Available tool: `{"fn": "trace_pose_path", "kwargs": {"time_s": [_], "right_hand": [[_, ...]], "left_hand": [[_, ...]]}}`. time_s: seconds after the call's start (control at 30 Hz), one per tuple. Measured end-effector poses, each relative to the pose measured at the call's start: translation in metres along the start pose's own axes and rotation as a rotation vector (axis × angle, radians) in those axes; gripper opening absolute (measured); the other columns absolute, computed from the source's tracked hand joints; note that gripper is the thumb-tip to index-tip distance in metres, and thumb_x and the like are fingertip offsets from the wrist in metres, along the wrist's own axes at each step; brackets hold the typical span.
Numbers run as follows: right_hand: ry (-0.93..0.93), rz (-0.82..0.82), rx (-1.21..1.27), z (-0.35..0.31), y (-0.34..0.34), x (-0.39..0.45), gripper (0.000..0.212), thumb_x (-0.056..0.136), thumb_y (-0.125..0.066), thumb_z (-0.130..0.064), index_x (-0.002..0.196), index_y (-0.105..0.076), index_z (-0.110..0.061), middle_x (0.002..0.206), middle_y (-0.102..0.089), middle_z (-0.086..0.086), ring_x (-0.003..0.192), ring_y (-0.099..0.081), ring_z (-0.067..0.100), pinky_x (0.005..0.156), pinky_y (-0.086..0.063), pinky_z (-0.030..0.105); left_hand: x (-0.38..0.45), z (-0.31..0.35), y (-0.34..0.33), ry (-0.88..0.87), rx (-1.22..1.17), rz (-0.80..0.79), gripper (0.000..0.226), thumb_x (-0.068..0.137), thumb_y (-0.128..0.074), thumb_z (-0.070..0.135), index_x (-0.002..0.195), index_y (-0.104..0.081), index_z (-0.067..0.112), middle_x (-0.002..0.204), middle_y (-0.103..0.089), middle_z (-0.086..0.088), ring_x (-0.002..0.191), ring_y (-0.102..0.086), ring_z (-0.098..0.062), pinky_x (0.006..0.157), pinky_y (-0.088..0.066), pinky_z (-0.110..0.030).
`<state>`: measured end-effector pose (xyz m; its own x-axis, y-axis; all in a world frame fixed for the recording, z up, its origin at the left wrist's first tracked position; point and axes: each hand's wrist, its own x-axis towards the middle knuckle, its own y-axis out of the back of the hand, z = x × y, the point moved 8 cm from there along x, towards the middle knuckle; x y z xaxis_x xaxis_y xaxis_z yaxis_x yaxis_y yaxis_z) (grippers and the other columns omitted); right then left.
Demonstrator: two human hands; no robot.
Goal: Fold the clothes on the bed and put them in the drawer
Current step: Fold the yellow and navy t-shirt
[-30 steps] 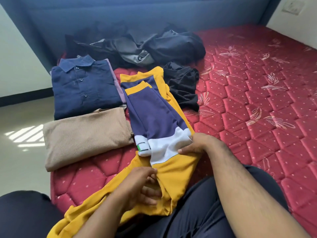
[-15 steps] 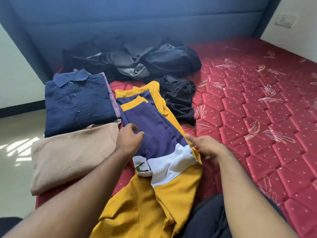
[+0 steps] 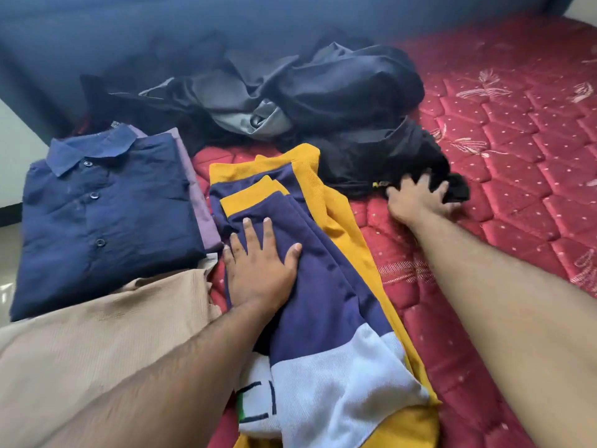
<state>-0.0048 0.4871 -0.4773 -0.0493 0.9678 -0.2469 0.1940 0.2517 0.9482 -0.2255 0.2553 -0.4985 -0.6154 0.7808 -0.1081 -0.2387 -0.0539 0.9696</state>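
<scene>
My left hand presses flat, fingers straight, on the yellow and navy shirt lying mid-mattress, while my right hand curls its fingers into the black garment farther right, with the folded blue shirt left.

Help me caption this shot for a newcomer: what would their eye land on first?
Probably the yellow, navy and white shirt in the middle of the red quilted mattress, with the left hand pressed flat on it. Next, the right hand gripping the black garment just beyond it. Left of the bright shirt lie a folded navy button shirt and a folded beige top.
</scene>
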Motion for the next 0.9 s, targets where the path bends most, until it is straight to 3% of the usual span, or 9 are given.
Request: {"fn": "trace_pose_path", "kwargs": {"time_s": [0.1, 0.23, 0.33, 0.43, 0.57, 0.63, 0.73, 0.8, 0.9], "right_hand": [[-0.135, 0.078, -0.06, 0.011, 0.019, 0.008, 0.065, 0.096, -0.044, -0.044, 0.154, -0.023, -0.023, 0.164, -0.002, 0.01, 0.147, -0.004, 0.043, 0.113, -0.008, 0.068], [0.374, 0.5, 0.027, -0.042, 0.034, -0.058, 0.043, 0.088, -0.062, -0.043, 0.124, -0.061, -0.02, 0.134, -0.049, 0.009, 0.124, -0.043, 0.035, 0.099, -0.034, 0.048], [0.446, 0.224, 0.275, -0.071, -0.006, -0.075, 0.045, 0.084, -0.065, -0.048, 0.122, -0.063, -0.025, 0.124, -0.055, 0.008, 0.117, -0.051, 0.033, 0.099, -0.042, 0.044], [0.295, 0.089, 0.337, -0.078, -0.026, -0.067, 0.066, 0.078, -0.06, -0.065, 0.132, -0.052, -0.028, 0.132, -0.054, 0.01, 0.123, -0.049, 0.037, 0.103, -0.04, 0.048], [0.316, -0.049, 0.693, -0.099, -0.019, -0.064, 0.075, 0.079, -0.069, -0.06, 0.139, -0.047, -0.022, 0.133, -0.055, 0.002, 0.124, -0.05, 0.021, 0.101, -0.04, 0.033], [0.421, -0.044, 0.676, -0.11, -0.012, -0.067, 0.062, 0.079, -0.076, -0.041, 0.134, -0.052, -0.023, 0.111, -0.058, -0.004, 0.105, -0.053, 0.013, 0.092, -0.043, 0.027], [0.502, 0.064, 0.68, -0.112, 0.002, -0.059, 0.038, 0.079, -0.071, -0.015, 0.114, -0.063, -0.026, 0.081, -0.054, -0.004, 0.077, -0.052, 0.012, 0.072, -0.043, 0.026], [0.503, 0.088, 0.709, -0.108, 0.007, -0.051, 0.041, 0.078, -0.072, -0.014, 0.116, -0.063, -0.027, 0.083, -0.053, -0.003, 0.079, -0.053, 0.013, 0.072, -0.045, 0.024], [0.511, 0.124, 0.629, -0.101, 0.008, -0.051, 0.052, 0.079, -0.074, -0.018, 0.128, -0.057, -0.023, 0.096, -0.052, -0.001, 0.089, -0.053, 0.013, 0.082, -0.045, 0.024]], "left_hand": [[0.017, 0.003, 0.002, -0.038, 0.03, -0.019, 0.078, 0.095, -0.021, 0.071, 0.158, -0.004, 0.03, 0.166, 0.007, -0.006, 0.151, -0.003, -0.036, 0.121, -0.004, -0.05], [0.047, 0.008, 0.034, -0.08, -0.01, 0.161, 0.065, 0.097, -0.04, 0.061, 0.153, -0.025, 0.031, 0.166, 0.005, -0.006, 0.151, -0.001, -0.033, 0.114, -0.016, -0.055], [0.092, 0.002, 0.044, -0.134, -0.028, 0.126, 0.068, 0.088, -0.057, 0.057, 0.144, -0.036, 0.025, 0.158, -0.027, -0.009, 0.144, -0.023, -0.036, 0.111, -0.027, -0.057], [0.124, -0.004, 0.051, -0.141, 0.032, -0.046, 0.062, 0.068, -0.06, 0.074, 0.103, -0.052, 0.024, 0.119, -0.059, -0.008, 0.118, -0.049, -0.039, 0.101, -0.039, -0.056], [0.133, 0.003, 0.066, -0.164, -0.146, -0.165, 0.053, 0.063, -0.077, 0.064, 0.072, -0.048, 0.021, 0.078, -0.055, 0.003, 0.089, -0.055, -0.028, 0.081, -0.046, -0.038], [0.135, 0.006, 0.068, -0.159, -0.212, -0.253, 0.045, 0.074, -0.083, 0.042, 0.067, -0.046, 0.016, 0.068, -0.048, 0.001, 0.075, -0.047, -0.023, 0.059, -0.035, -0.031], [0.144, 0.022, 0.101, -0.271, -0.039, -0.169, 0.033, 0.076, -0.083, 0.028, 0.07, -0.055, 0.013, 0.074, -0.054, -0.01, 0.076, -0.05, -0.026, 0.058, -0.035, -0.032], [0.153, 0.033, 0.135, -0.321, 0.028, 0.055, 0.029, 0.076, -0.083, 0.031, 0.091, -0.065, 0.014, 0.095, -0.061, -0.013, 0.096, -0.058, -0.032, 0.079, -0.045, -0.038], [0.155, 0.028, 0.144, -0.251, 0.163, 0.165, 0.068, 0.076, -0.077, 0.05, 0.134, -0.052, 0.024, 0.134, -0.051, -0.014, 0.129, -0.045, -0.037, 0.108, -0.026, -0.059]]}}
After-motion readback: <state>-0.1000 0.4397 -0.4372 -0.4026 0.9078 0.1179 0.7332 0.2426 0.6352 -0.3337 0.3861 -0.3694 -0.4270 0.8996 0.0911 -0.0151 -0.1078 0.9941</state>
